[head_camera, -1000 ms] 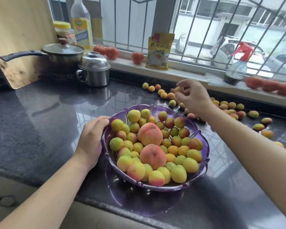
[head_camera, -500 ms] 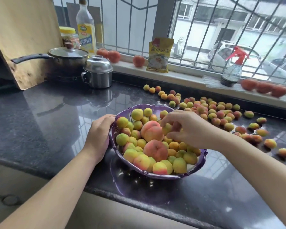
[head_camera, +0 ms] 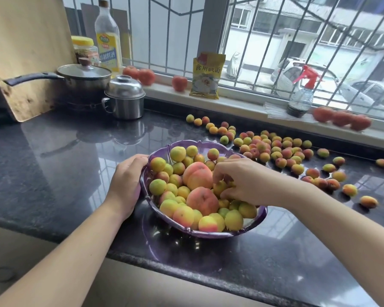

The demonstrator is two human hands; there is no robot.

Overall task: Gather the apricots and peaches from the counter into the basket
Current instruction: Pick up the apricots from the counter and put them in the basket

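A purple plastic basket point(head_camera: 200, 234) sits near the counter's front edge, heaped with several apricots and two large peaches point(head_camera: 201, 200). My left hand point(head_camera: 127, 180) grips the basket's left rim. My right hand point(head_camera: 242, 180) is inside the basket over the right side of the heap, its curled fingers around small apricots point(head_camera: 219, 187) there. Many loose apricots point(head_camera: 275, 149) lie scattered on the dark counter behind and to the right of the basket.
A steel lidded pot point(head_camera: 124, 98) and a saucepan point(head_camera: 82, 78) stand at the back left beside a wooden board point(head_camera: 27, 52). On the windowsill are an oil bottle point(head_camera: 108, 34), tomatoes point(head_camera: 179, 83), a yellow packet point(head_camera: 206, 76) and a spray bottle point(head_camera: 302, 94).
My right hand came back from the apricot pile at the back of the counter and lowered into the basket. My left hand stayed on the rim.
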